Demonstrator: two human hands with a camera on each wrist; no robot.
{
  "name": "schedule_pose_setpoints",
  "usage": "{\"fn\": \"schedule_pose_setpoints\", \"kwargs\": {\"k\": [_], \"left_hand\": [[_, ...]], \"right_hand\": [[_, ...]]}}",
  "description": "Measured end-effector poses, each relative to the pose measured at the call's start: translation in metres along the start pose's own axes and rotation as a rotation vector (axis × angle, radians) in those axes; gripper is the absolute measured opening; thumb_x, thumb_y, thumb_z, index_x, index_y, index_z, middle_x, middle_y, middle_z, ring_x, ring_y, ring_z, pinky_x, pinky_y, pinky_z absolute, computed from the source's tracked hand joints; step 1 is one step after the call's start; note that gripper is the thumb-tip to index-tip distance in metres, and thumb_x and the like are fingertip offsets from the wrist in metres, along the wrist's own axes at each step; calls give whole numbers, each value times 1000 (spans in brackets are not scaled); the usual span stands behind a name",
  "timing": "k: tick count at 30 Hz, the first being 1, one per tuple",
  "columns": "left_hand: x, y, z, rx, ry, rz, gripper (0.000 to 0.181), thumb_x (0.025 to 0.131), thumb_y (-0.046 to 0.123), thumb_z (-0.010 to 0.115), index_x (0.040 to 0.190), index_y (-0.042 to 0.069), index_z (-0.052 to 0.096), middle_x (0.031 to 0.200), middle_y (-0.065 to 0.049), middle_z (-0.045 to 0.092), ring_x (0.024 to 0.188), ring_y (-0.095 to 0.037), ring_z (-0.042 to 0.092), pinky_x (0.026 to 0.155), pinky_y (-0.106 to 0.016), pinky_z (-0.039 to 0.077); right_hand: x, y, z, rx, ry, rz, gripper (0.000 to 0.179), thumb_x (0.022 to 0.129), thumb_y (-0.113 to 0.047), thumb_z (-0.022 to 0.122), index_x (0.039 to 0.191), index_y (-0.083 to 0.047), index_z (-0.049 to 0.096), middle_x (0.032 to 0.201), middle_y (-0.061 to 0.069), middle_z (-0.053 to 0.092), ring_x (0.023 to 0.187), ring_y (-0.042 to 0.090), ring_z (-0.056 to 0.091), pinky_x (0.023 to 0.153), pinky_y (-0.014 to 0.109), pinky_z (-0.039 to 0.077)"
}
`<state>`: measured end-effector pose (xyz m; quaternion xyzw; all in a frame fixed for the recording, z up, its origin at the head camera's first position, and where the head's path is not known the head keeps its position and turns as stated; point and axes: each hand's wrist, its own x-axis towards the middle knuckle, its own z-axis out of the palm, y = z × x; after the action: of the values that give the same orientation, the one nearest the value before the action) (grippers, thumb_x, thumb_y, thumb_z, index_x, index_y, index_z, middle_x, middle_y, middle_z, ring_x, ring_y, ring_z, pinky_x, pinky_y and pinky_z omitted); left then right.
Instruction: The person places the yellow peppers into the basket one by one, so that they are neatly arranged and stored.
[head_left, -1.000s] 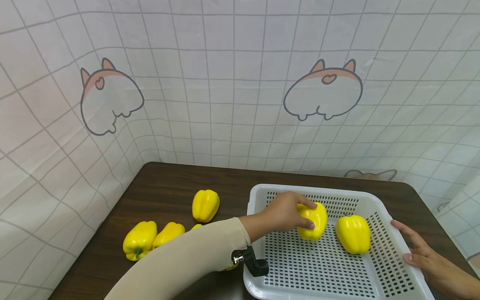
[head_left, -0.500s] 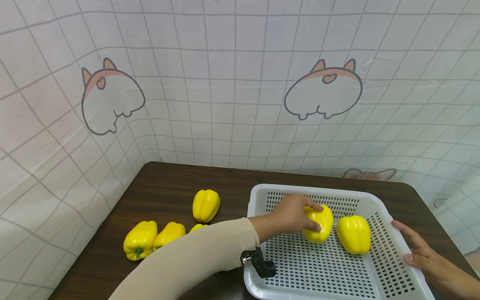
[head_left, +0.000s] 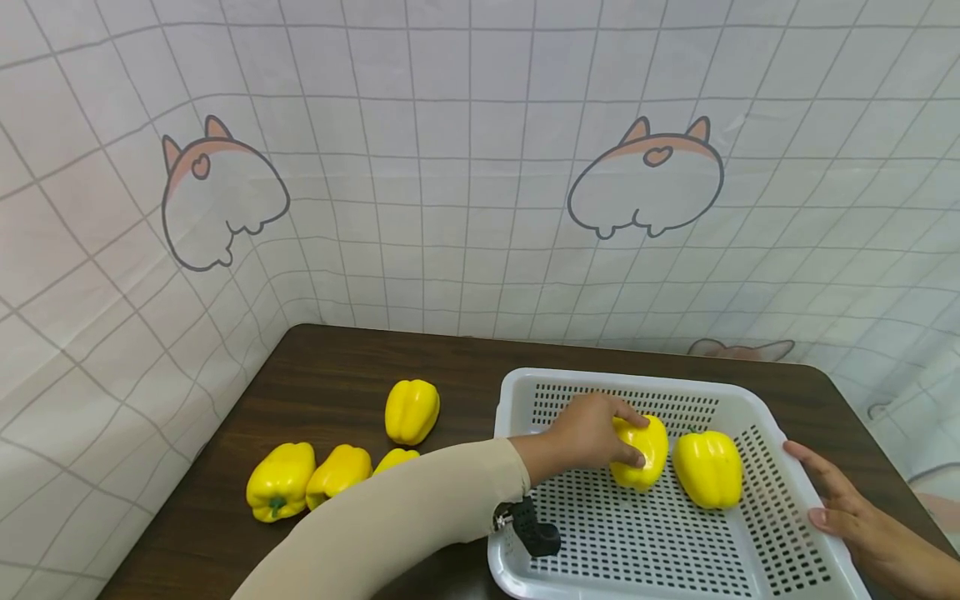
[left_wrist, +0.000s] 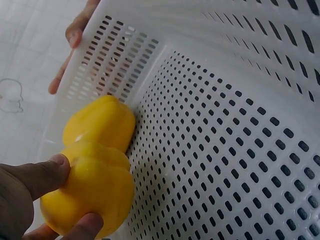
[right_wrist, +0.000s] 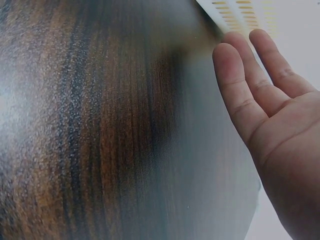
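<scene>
In the head view my left hand (head_left: 588,433) grips a yellow bell pepper (head_left: 643,454) inside a white perforated plastic basket (head_left: 630,567). Fingers and thumb are on either side of this pepper (left_wrist: 92,185) in the left wrist view. A second yellow bell pepper (head_left: 707,469) lies just to its right in the basket, close to the right wall. My right hand (head_left: 855,517) touches that wall from outside. Its fingers (right_wrist: 235,90) look straight in the right wrist view, alongside the basket.
Left of the basket, on the dark wooden table (head_left: 330,358), lie a yellow bell pepper (head_left: 412,412) at the back and several more in front, including one at far left (head_left: 281,481). My left sleeve (head_left: 405,508) partly covers one. A white gridded curtain (head_left: 465,208) hangs behind.
My left hand has moved a little right and down with the bell pepper, closer to the other one in the basket. My right hand stays at the basket's right wall.
</scene>
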<state>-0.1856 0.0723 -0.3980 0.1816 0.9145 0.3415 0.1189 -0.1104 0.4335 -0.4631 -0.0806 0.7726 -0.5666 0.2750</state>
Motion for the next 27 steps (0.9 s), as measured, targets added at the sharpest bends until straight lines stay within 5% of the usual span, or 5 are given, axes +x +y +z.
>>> {"fn": "schedule_pose_setpoints", "kwargs": {"k": [7,27], "left_hand": [[4,0,3,-46,-10,-31,41,73,22,95,110,33,79,120,21,67,114,-3,57,89,-20,50],[12,3,11,55,-46,9,46,75,21,94,116,33,77,125,20,64,110,0,55,88,-18,48]], "right_hand": [[0,1,-1,7,-8,5,73,109,-32,33,148,-61,-21,148,41,-27,121,35,54,78,59,59],[0,-2,3,13,3,2,75,109,-33,34,149,-60,-23,147,44,-19,117,36,57,77,60,58]]}}
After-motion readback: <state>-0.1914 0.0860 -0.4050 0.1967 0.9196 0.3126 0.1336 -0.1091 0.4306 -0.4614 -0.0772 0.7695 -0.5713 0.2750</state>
